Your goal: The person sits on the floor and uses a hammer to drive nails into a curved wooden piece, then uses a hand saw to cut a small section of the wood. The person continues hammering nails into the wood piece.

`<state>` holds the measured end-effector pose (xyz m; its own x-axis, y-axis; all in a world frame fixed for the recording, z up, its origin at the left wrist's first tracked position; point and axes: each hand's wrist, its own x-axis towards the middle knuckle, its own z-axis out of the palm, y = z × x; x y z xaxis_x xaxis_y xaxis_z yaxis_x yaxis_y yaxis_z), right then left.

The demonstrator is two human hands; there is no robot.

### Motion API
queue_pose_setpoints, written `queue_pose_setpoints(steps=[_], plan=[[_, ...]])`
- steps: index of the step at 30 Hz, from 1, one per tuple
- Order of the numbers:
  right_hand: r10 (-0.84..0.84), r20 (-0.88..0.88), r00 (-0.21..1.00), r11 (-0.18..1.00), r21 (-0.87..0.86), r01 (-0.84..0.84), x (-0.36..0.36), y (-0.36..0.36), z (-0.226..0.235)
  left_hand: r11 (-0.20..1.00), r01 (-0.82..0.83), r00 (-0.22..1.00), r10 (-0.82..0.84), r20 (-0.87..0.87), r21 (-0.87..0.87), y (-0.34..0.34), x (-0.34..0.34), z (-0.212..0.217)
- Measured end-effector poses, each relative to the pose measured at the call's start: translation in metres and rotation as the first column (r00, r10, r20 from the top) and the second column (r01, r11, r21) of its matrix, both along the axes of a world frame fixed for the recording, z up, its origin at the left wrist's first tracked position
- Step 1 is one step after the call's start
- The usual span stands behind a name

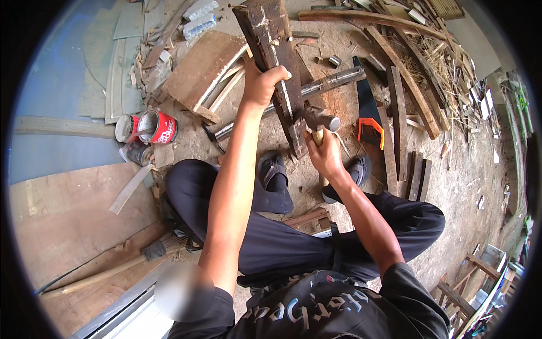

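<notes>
My left hand (pixel 263 85) is wrapped round the edge of a dark, worn wooden plank (pixel 271 53) that stands tilted in front of me. Pale streaks run along the plank's narrow side. In my right hand (pixel 326 151) is a hammer (pixel 320 120), gripped on its wooden handle close to the head. The hammer head lies against or just in front of the plank's lower part; I cannot tell whether they touch. Behind the plank a long grey bar (pixel 333 82) lies aslant across the ground.
A handsaw (pixel 370 110) with an orange-and-black handle lies right of the hammer. Dark wooden beams (pixel 398 118) and scrap pile up at the right. Two red cans (pixel 164 127) stand at the left, near a wooden panel frame (pixel 209 70). My shoes (pixel 272 165) flank the plank's lower end.
</notes>
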<state>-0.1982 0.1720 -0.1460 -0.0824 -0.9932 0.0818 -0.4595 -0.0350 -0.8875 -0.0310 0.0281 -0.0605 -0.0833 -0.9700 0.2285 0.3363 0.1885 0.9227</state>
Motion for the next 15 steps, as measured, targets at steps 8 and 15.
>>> queue_pose_setpoints(steps=[8, 15], plan=[[0.018, -0.009, 1.0, 0.997, -0.074, -0.018, 0.005, 0.001, -0.048, 1.0, 0.009, 1.0, -0.009, -0.001, -0.002, -0.003, 0.003, 0.0], [-0.012, -0.019, 1.0, 0.999, 0.038, 0.012, 0.0, 0.01, -0.057, 1.0, 0.025, 1.0, -0.025, 0.002, 0.01, 0.002, -0.004, 0.001]])
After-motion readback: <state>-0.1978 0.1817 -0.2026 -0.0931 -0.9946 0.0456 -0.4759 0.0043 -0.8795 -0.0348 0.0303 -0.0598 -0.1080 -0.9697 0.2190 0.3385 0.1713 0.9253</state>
